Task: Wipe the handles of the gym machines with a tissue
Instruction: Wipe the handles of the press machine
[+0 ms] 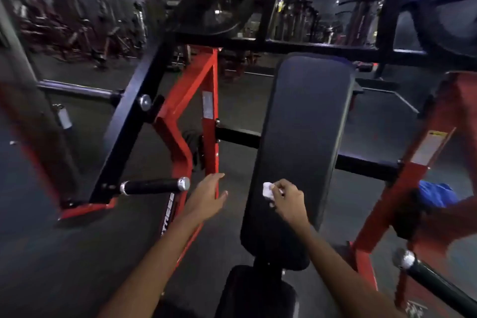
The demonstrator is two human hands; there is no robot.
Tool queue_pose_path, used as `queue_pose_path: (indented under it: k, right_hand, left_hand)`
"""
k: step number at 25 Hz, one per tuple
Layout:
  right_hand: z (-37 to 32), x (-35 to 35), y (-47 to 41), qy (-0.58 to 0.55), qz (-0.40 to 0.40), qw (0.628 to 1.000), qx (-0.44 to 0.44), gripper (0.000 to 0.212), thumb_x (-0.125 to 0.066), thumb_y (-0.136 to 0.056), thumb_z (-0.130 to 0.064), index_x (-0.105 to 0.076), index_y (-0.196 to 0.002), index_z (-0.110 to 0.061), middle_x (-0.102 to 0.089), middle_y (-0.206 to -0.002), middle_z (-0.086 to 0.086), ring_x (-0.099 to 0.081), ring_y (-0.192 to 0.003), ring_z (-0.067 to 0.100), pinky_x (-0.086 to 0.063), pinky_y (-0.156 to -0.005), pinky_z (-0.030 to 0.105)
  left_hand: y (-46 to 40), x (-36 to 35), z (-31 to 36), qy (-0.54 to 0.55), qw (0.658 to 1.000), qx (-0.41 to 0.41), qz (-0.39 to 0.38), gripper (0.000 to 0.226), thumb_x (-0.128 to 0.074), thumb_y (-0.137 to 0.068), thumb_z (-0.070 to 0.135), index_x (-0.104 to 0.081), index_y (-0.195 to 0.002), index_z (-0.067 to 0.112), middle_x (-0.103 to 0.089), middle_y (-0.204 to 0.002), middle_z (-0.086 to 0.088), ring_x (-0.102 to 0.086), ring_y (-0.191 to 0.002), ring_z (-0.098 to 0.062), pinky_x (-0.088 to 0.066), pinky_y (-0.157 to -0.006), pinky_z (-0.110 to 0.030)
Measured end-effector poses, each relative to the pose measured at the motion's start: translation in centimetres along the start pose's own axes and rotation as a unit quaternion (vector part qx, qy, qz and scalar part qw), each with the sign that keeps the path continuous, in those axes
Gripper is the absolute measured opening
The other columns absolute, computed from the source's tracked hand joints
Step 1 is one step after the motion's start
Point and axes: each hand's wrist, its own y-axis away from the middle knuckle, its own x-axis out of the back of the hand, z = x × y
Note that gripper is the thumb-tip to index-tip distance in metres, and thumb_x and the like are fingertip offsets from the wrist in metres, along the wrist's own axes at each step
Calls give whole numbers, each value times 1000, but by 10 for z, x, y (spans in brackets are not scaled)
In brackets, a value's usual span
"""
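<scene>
I stand over a red and black press machine. Its left handle (154, 186), a black grip with chrome end caps, sticks out level at the lower left. The right handle (428, 275) runs off toward the lower right corner. My right hand (286, 199) pinches a crumpled white tissue (268, 190) in front of the black back pad (307, 121). My left hand (209, 193) is stretched out with straight fingers, empty, just right of the left handle's end cap and apart from it.
A black seat pad (247, 289) lies below the back pad. Red frame posts (209, 111) rise on both sides, and a blue cloth (436, 193) hangs on the right one. Other machines (77, 26) fill the dark room behind. Dark floor lies to the left.
</scene>
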Motion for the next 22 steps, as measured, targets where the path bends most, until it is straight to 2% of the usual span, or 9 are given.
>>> queue_pose_path:
  k: [3,4,5,7,8,12,16,19,22]
  right_hand:
    - [-29,-36,5,-51,-23,998,30,13,-55,-91,-20,-59,-84,-9,-66,-78,4,-65,-68,18,-57,-65,38]
    - [-38,-46,8,-67,-31,996,39,12,-57,-90,-21,-59,-84,-10,-67,-81,2,-65,-75,19,-56,-68,36]
    - [-48,-58,13,-79,-40,995,51,11,-59,-89,-21,-59,-85,-11,-68,-82,0,-65,-78,15,-54,-68,28]
    - [-67,-75,19,-78,-46,992,85,8,-61,-88,-18,-60,-87,-10,-66,-81,-7,-61,-76,3,-45,-64,10]
    - [-77,-82,21,-71,-48,991,105,5,-61,-87,-15,-60,-88,-11,-65,-80,-9,-59,-74,3,-42,-61,7]
    - [-113,-119,21,-39,-54,985,162,10,-64,-84,-15,-57,-77,-18,-61,-73,-10,-55,-67,4,-38,-58,8]
    - [-142,-182,12,-8,-39,979,199,14,-71,-80,-16,-59,-72,-15,-60,-71,-8,-54,-69,3,-37,-60,8]
    - [-156,-243,6,31,-25,980,194,10,-67,-77,-5,-62,-73,-12,-60,-79,-3,-56,-74,10,-40,-64,19]
    - [-166,-298,5,134,-12,970,200,8,-58,-76,-1,-63,-80,-5,-58,-86,6,-53,-80,21,-41,-67,30]
  left_hand:
    - [34,42,-19,-6,999,22,47,46,-62,-85,12,-50,-130,10,-55,-127,-5,-50,-120,-19,-34,-102,-24]
    - [43,55,-28,-13,998,27,58,44,-62,-84,12,-52,-127,10,-57,-124,-4,-52,-118,-19,-35,-100,-24]
    - [53,68,-37,-20,997,34,72,42,-62,-84,11,-53,-125,11,-57,-123,-3,-53,-118,-19,-35,-98,-21]
    - [67,90,-55,-38,993,56,95,44,-62,-85,10,-51,-128,8,-55,-127,-5,-50,-120,-19,-30,-97,-15]
    - [72,100,-66,-46,991,70,104,46,-62,-86,12,-49,-130,8,-54,-130,-5,-49,-123,-19,-29,-99,-15]
    - [76,134,-108,-58,984,108,127,49,-60,-88,19,-46,-134,8,-50,-136,-6,-47,-127,-21,-34,-108,-32]
    - [63,164,-159,-69,985,101,126,51,-58,-91,20,-42,-137,8,-46,-139,-6,-44,-128,-21,-35,-107,-33]
    - [41,189,-209,-93,987,80,100,55,-54,-93,22,-34,-142,8,-36,-148,-7,-31,-138,-20,-26,-114,-33]
    - [20,211,-254,-131,988,29,73,58,-46,-97,25,-23,-147,6,-20,-156,-6,-13,-145,-17,-10,-116,-26]
